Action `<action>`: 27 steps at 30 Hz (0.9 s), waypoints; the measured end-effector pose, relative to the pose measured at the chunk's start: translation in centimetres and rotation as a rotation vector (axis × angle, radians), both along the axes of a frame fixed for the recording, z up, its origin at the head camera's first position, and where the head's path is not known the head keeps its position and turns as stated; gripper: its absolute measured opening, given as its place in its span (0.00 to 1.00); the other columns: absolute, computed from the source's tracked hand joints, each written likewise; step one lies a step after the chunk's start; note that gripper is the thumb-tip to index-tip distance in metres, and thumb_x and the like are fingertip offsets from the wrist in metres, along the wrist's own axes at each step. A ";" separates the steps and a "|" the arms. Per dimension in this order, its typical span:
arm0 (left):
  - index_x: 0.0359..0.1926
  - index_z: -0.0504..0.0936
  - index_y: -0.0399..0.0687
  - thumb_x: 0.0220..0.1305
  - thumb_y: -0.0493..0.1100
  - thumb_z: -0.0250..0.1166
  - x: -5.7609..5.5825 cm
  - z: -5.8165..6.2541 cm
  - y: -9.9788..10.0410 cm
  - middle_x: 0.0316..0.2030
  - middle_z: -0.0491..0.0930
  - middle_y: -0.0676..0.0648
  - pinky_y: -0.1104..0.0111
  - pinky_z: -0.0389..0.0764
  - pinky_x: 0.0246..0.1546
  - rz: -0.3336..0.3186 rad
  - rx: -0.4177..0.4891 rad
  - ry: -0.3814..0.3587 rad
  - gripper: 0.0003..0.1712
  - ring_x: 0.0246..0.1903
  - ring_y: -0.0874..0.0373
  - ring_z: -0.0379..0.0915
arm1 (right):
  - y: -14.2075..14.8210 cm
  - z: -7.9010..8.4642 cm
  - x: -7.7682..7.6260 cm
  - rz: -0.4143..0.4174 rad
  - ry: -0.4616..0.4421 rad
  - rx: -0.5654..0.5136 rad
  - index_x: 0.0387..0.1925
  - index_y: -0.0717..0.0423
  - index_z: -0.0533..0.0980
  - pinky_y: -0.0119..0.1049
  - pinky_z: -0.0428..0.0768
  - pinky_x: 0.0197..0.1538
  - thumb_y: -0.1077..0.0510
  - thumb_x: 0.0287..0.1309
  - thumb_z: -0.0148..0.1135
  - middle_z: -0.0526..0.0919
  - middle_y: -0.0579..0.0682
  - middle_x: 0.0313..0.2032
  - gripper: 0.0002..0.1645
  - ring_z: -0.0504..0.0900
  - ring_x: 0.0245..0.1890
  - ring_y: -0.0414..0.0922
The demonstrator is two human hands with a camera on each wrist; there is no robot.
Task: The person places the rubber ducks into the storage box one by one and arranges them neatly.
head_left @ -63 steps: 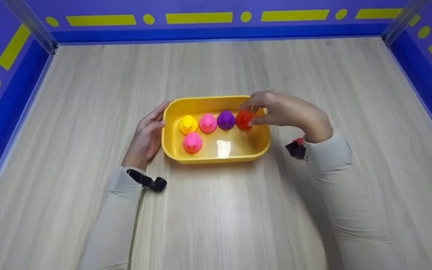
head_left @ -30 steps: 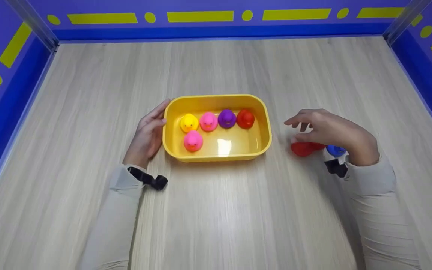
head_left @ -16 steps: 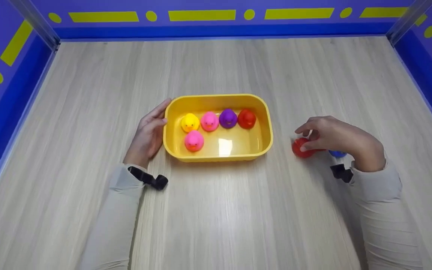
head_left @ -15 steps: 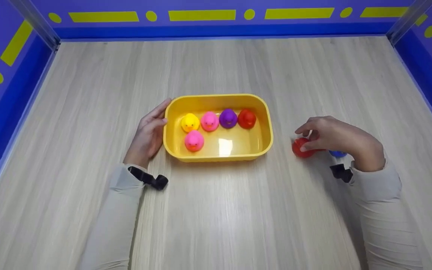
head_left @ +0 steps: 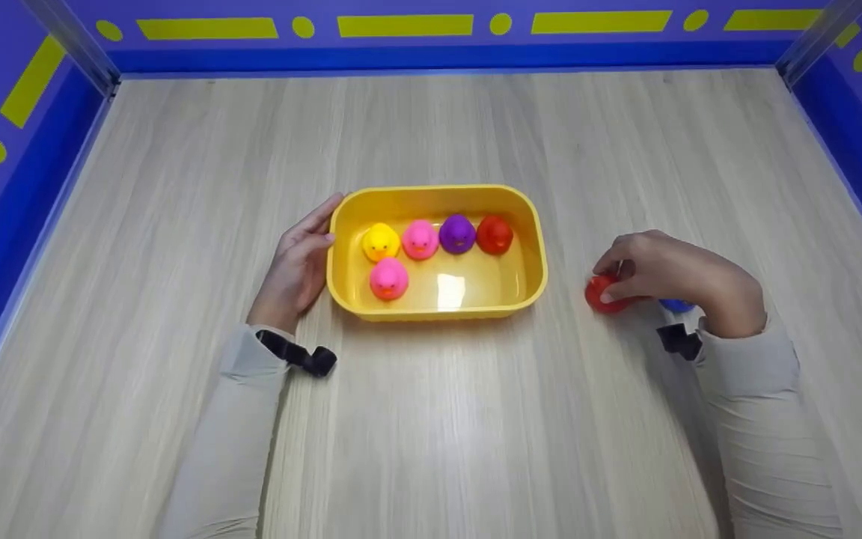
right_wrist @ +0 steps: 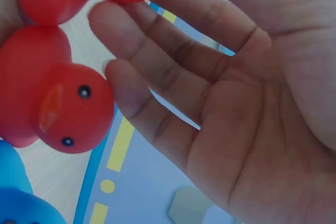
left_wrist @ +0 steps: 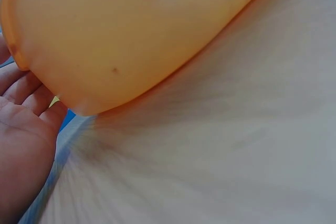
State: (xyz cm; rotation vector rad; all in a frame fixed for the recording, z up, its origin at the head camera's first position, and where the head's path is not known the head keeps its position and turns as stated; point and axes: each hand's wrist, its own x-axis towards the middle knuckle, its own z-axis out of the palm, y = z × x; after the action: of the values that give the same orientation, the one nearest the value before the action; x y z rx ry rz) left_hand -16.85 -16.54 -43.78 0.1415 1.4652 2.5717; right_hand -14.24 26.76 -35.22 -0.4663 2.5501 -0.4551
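- Fingers (right_wrist: 168,74) of the right hand (head_left: 676,275) are drawn in narrow at the tips, pinching a red duck (head_left: 595,293) between them and the thumb; the remaining fingers are spread a little apart.
- That duck is right of the yellow tub (head_left: 502,281), outside it and clearly apart from its wall. Whether it rests on the worktop (head_left: 438,434) or is slightly lifted, I cannot tell.
- Under the right hand lies a second red duck (right_wrist: 76,111), its black eyes and orange beak showing in the right wrist view.
- Next to it sits a blue duck (right_wrist: 31,205), mostly hidden by the hand in the head view.
- On the other side, the left hand (head_left: 295,263) rests against the tub's left end, long fingers along the outside wall, thumb at the rim.
- Inside the tub, a row runs along the far side from left to right: yellow duck (head_left: 381,242), pink duck (head_left: 420,240), purple duck (head_left: 458,234), red tub duck (head_left: 495,235).
- Just in front of the yellow one sits another pink duck (head_left: 389,279).
- Blue-purple panels (head_left: 431,58) with yellow bars and dots edge the worktop.
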 end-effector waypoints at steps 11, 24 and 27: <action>0.71 0.55 0.32 0.62 0.25 0.43 0.0 0.1 0.0 0.72 0.55 0.38 0.63 0.56 0.73 0.001 0.009 0.003 0.34 0.72 0.51 0.52 | -0.2 0.3 -0.1 0.037 0.006 -0.070 0.43 0.55 0.84 0.36 0.85 0.37 0.60 0.52 0.69 0.84 0.52 0.41 0.14 0.82 0.34 0.43; 0.71 0.54 0.32 0.62 0.25 0.43 0.0 0.1 0.0 0.73 0.54 0.39 0.63 0.55 0.73 -0.002 0.016 -0.002 0.34 0.73 0.51 0.51 | -0.7 0.8 0.0 0.023 0.034 -0.058 0.42 0.47 0.85 0.34 0.84 0.35 0.67 0.51 0.67 0.82 0.50 0.42 0.17 0.78 0.35 0.46; 0.71 0.54 0.32 0.63 0.25 0.43 0.0 0.1 0.0 0.73 0.54 0.39 0.63 0.55 0.73 -0.004 0.006 0.000 0.34 0.73 0.52 0.51 | -0.8 0.9 -0.1 0.032 0.050 -0.055 0.43 0.48 0.84 0.38 0.85 0.38 0.67 0.51 0.66 0.82 0.50 0.42 0.17 0.79 0.37 0.47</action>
State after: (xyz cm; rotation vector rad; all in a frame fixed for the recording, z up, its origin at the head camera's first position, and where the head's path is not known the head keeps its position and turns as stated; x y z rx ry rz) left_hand -16.82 -16.58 -43.68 0.1455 1.4558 2.5728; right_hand -14.29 25.99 -34.29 -0.5444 2.5791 -0.5093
